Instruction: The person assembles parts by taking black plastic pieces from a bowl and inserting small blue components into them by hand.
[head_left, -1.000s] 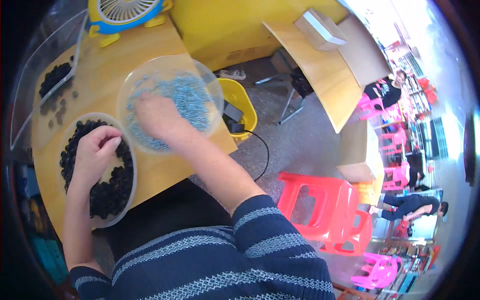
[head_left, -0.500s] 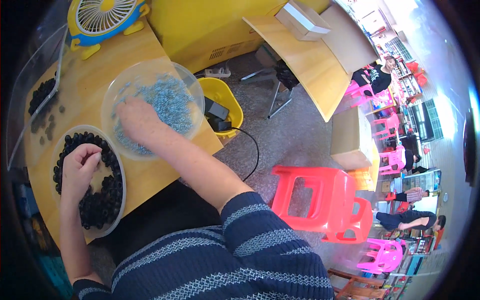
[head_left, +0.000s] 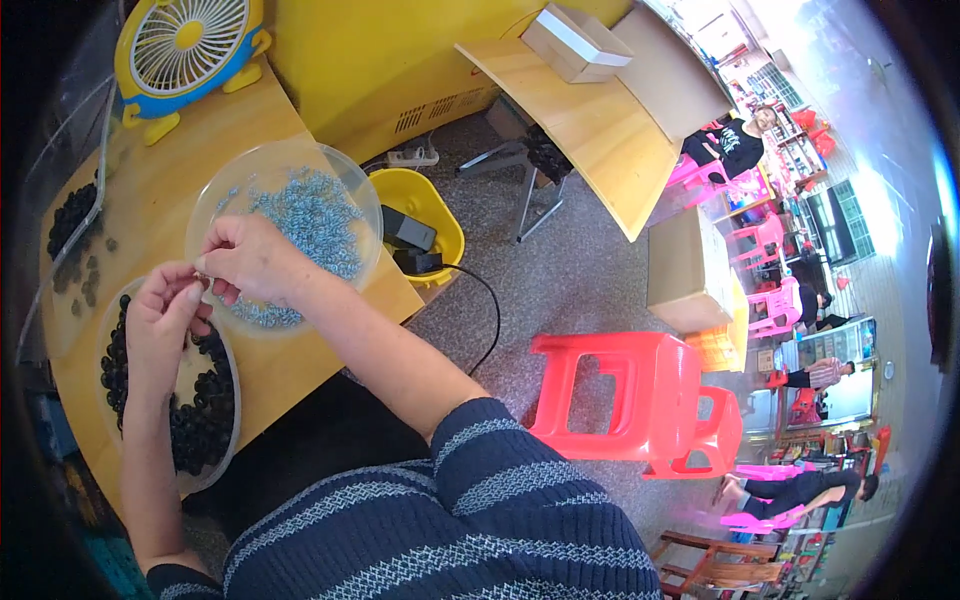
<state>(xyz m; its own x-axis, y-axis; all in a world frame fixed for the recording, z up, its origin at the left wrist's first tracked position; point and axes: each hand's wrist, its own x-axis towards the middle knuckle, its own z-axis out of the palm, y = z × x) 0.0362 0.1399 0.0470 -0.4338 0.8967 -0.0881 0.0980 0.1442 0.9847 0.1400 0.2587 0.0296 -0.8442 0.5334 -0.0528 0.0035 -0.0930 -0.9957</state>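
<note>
My left hand (head_left: 163, 312) and my right hand (head_left: 258, 262) meet fingertip to fingertip above the near side of a round translucent tray (head_left: 362, 190). Both are closed in a pinch; what they hold between them is too small to name. A heap of tiny light-blue, silvery pieces (head_left: 322, 225) fills much of that tray. Under my left hand stands a second shallow tray (head_left: 236, 405), holding many small black round parts (head_left: 205, 430). The left wrist and fingers hide part of it.
A blue-and-yellow fan (head_left: 190, 45) stands at the wooden table's far left, near a clear plastic bin (head_left: 62, 262) with more black parts. A yellow tub (head_left: 445, 215), red stools (head_left: 620, 395) and a cardboard box (head_left: 690, 270) stand on the floor. Several people are farther right.
My right hand has left the blue heap and come toward me to meet my left fingertips. My left hand has risen slightly. The whole view has shifted a little.
</note>
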